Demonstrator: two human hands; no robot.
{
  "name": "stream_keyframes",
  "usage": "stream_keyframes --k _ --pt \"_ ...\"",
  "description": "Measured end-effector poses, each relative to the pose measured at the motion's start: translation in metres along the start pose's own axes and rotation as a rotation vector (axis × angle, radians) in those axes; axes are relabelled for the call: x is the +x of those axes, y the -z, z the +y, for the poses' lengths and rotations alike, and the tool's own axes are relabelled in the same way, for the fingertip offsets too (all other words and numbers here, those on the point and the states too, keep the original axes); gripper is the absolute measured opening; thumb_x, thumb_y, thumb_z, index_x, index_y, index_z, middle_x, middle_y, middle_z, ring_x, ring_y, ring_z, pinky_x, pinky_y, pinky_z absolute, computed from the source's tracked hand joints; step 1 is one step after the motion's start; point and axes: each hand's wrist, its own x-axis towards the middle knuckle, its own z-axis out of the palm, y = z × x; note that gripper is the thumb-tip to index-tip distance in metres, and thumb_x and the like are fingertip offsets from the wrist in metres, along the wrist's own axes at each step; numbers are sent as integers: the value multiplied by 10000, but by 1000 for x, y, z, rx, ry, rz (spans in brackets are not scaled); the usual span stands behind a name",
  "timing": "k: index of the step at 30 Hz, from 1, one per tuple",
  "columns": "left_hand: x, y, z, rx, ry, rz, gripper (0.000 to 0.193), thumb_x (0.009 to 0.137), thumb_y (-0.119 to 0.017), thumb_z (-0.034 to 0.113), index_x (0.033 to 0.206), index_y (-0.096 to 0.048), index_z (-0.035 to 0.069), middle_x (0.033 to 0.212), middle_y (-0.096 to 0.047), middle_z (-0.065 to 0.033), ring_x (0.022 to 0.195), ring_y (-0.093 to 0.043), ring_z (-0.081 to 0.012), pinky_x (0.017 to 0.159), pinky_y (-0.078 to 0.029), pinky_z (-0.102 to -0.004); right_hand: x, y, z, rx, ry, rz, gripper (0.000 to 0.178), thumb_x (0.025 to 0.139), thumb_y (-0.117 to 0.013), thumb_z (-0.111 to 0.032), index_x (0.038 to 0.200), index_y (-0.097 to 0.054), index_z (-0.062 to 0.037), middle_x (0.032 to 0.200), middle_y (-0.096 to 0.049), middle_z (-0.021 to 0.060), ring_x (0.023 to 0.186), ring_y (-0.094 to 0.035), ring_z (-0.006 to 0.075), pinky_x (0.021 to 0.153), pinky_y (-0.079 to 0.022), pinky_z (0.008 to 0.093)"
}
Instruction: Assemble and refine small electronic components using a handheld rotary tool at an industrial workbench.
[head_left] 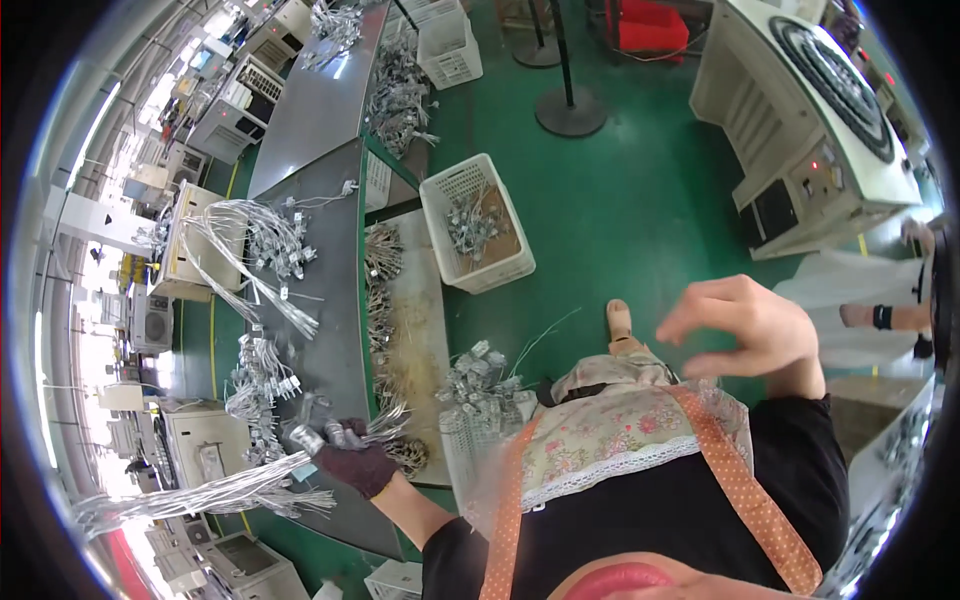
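My left hand (pixel 362 462), in a dark maroon glove, is over the grey workbench with its fingers closed around a small bunch of silver-grey wires (pixel 388 424). Grey pieces at the bunch's other end are blurred. A long bundle of silver wires (pixel 200 500) lies beside that hand and reaches off to the left. Farther up the bench are connector-ended wires (pixel 262 385) and another fanned bundle (pixel 235 235). My right hand (pixel 745 325) is bare and raised over the floor on the right. Its fingers are bent but apart, with nothing in them.
Below the bench edge, a shelf (pixel 418 330) bears more wire bundles. A white crate (pixel 485 270) with grey parts stands on the green floor, near a heaped basket (pixel 465 455). Black post bases (pixel 570 112) and a large cream machine (pixel 800 150) stand farther off.
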Motion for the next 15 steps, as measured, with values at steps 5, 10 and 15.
stream_keyframes --k 5,10,15 --pt "-11 -111 -6 -49 -64 141 300 970 -534 414 1080 -545 135 825 -545 3 588 -495 -118 469 -398 -247 27 85 115 -259 -324 -169 328 867 -674 -236 1119 -569 -56 940 -629 130 863 -624 316 714 -500 405" --pt "3 -204 -18 -142 -180 101 293 948 -569 427 980 -550 137 674 -475 13 454 -397 -86 405 -360 -234 69 140 216 -347 -396 -376 396 895 -632 -305 1202 -525 -81 952 -613 130 930 -607 313 776 -481 424" --pt "36 -338 -56 -276 -124 133 224 934 -599 413 937 -594 189 596 -488 32 416 -390 -109 387 -356 -246 151 174 311 -294 -304 -378 395 915 -612 -308 1228 -509 -91 985 -611 133 927 -606 320 789 -475 427"
